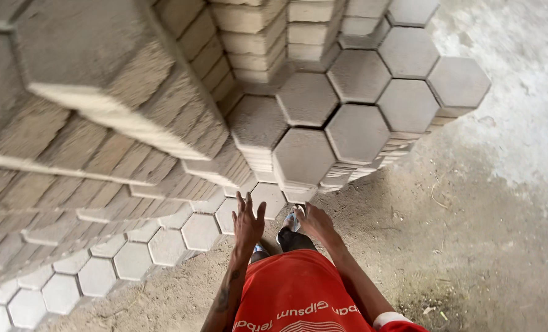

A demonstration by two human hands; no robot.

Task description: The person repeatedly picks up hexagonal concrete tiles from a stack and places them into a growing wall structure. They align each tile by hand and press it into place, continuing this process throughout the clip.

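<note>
Nothing is gripped by either hand: the left hand (248,221) is held open with its fingers spread, reaching toward the low hexagonal paving blocks (268,198) at the foot of the stack, and whether a fingertip touches one cannot be told. The right hand (314,222) is lowered just beside it, fingers loosely curled near the edge of the same low blocks and above a shoe (290,222); whether anything is pinched there cannot be told, though no block is seen lifted.

The blocks are found directly in front of the wearer, where tall columns of grey hexagonal pavers (323,117) are stacked flat, one on another, with a single layer (132,258) laid out on the ground to the left. Sandy earth (471,246) is seen to the right, and a red shirt (298,295) fills the bottom of the view.

In judgement, a block here is best taken with both hands set on opposite sides, fingers kept clear of the seams between neighbours. The top piece of a short column is better lifted straight up than dragged sideways, so that leaning columns nearby are not disturbed. Feet are best kept back from the drop line.
</note>
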